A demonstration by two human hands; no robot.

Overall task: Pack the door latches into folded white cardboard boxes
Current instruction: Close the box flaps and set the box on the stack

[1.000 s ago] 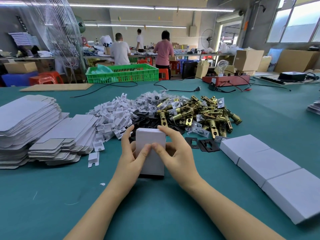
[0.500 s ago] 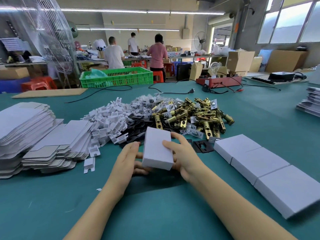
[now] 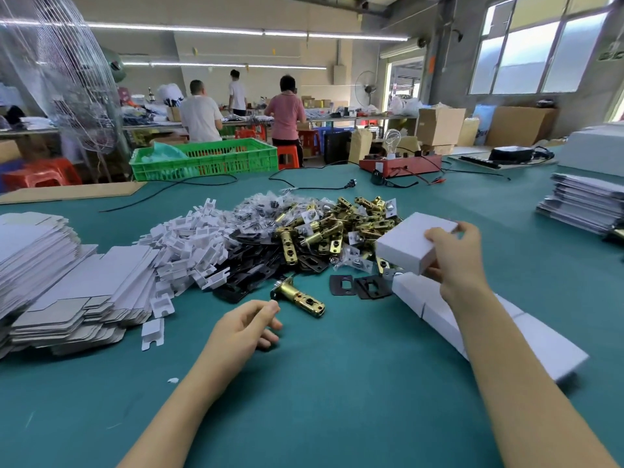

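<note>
My right hand [image 3: 454, 261] grips a closed white cardboard box [image 3: 407, 243] in the air, above the far end of a row of closed white boxes [image 3: 439, 319] lying along the right. My left hand [image 3: 244, 327] rests on the green table with fingers loosely curled and holds nothing. One brass door latch [image 3: 299, 297] lies alone just beyond its fingertips. Behind it is a heap of brass latches [image 3: 337, 228], with black plates [image 3: 260, 271], white plastic inserts [image 3: 189, 244] and small bagged parts [image 3: 260, 211] beside it.
Stacks of flat unfolded white cartons [image 3: 57, 285] fill the left side. More flat stacks [image 3: 580, 204] sit at the far right. Two black plates [image 3: 358, 285] lie near the box row. A green crate [image 3: 206, 158], cables and a red tester [image 3: 400, 163] stand at the back; people work beyond.
My right hand has carried the closed box from the table's middle up and to the right, over the box row. My left hand has let go of it and sunk to the table.
</note>
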